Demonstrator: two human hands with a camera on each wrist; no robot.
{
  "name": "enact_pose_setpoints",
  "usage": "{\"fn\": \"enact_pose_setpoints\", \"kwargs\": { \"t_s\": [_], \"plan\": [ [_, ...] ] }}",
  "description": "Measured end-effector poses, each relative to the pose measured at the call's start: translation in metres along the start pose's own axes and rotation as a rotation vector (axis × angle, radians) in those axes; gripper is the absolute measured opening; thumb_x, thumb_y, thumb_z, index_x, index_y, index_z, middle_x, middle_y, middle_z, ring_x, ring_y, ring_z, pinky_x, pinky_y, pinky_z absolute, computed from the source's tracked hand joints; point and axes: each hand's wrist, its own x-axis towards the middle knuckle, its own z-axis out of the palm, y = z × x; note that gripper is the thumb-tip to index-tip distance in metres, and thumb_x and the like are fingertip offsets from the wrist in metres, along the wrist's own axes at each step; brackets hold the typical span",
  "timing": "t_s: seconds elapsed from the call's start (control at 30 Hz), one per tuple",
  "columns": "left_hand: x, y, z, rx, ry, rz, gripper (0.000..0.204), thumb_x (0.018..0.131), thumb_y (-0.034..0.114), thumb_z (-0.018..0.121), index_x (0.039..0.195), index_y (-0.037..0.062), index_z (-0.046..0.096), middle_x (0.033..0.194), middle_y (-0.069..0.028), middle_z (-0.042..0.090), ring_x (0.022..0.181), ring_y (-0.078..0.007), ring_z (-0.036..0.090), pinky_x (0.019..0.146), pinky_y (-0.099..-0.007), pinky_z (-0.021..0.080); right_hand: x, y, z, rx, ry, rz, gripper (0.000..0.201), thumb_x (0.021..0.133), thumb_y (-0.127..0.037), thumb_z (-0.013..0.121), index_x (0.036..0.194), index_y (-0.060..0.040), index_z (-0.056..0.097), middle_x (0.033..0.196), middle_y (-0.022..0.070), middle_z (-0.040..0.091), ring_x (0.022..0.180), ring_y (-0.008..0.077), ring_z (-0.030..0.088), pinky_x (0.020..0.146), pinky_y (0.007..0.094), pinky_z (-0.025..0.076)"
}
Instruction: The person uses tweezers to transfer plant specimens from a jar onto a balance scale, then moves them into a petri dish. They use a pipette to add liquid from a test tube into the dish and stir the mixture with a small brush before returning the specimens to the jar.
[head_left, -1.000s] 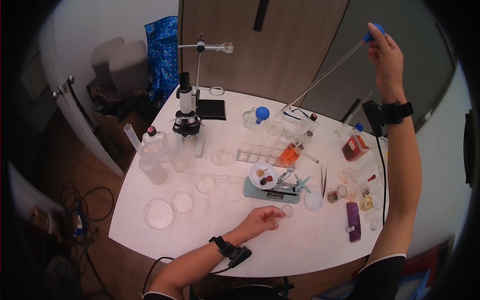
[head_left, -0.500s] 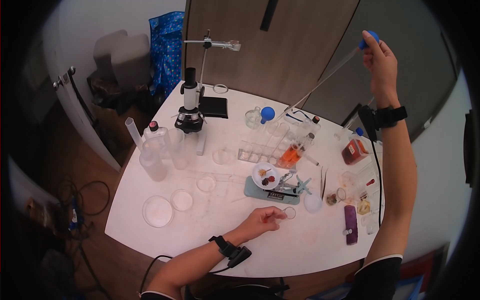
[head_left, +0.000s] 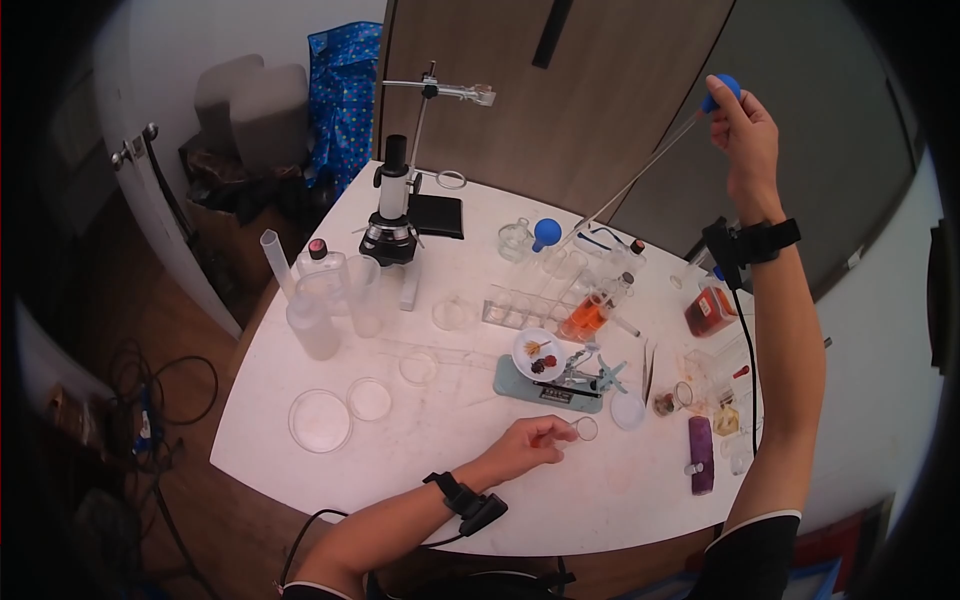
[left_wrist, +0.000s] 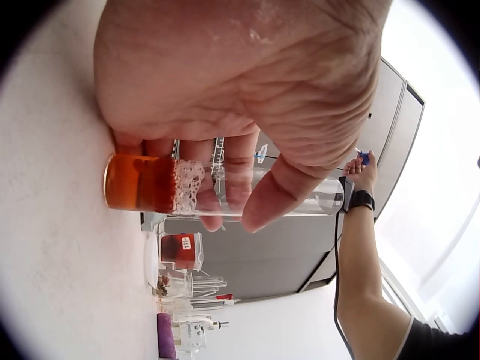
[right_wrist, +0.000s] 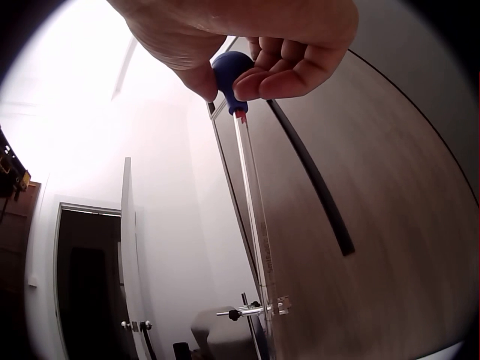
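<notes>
My right hand [head_left: 748, 135] is raised high at the right and pinches a blue rubber bulb [right_wrist: 231, 71] between thumb and fingers. From the bulb a long glass pipette [head_left: 640, 178] slants down and left, its lower end overlapping the glassware at the back of the table. Low over the front of the table, my left hand [head_left: 525, 448] grips a clear glass tube [left_wrist: 328, 196] with thumb and fingers. Orange-red liquid [left_wrist: 139, 184] fills its bottom part, with a layer of bubbles [left_wrist: 187, 186] on top. The tube's round mouth [head_left: 587, 429] shows beyond the fingertips.
Beyond the left hand stands a small balance [head_left: 520, 382] with a white dish [head_left: 530, 345] on it. A test tube rack [head_left: 500, 315], orange-filled bottles [head_left: 588, 318] and a second blue bulb [head_left: 546, 232] are behind. Microscope [head_left: 392, 205] and petri dishes [head_left: 320, 420] lie left, a purple block [head_left: 701, 455] right.
My right hand has come down and to the left with the pipette. The left hand stays almost still round the tube. The head view has shifted slightly.
</notes>
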Motion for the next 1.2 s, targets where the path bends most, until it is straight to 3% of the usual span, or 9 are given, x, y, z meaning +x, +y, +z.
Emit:
{"fn": "enact_pose_setpoints", "kwargs": {
  "t_s": [1.2],
  "plan": [
    [0.001,-0.001,0.000,0.025,-0.002,0.026,0.030,0.085,-0.001,0.062,0.114,0.0026,0.063,0.106,-0.0015,0.061,0.082,-0.0033,0.048,0.076,-0.0204,0.044,-0.025,0.019,0.036,-0.044,-0.071,0.068,0.031,0.082,-0.034,0.077,0.087,-0.0069,0.064,0.066,-0.0040,0.059,0.055,-0.0012,0.045,0.053,0.0154,0.035]
  ]
}}
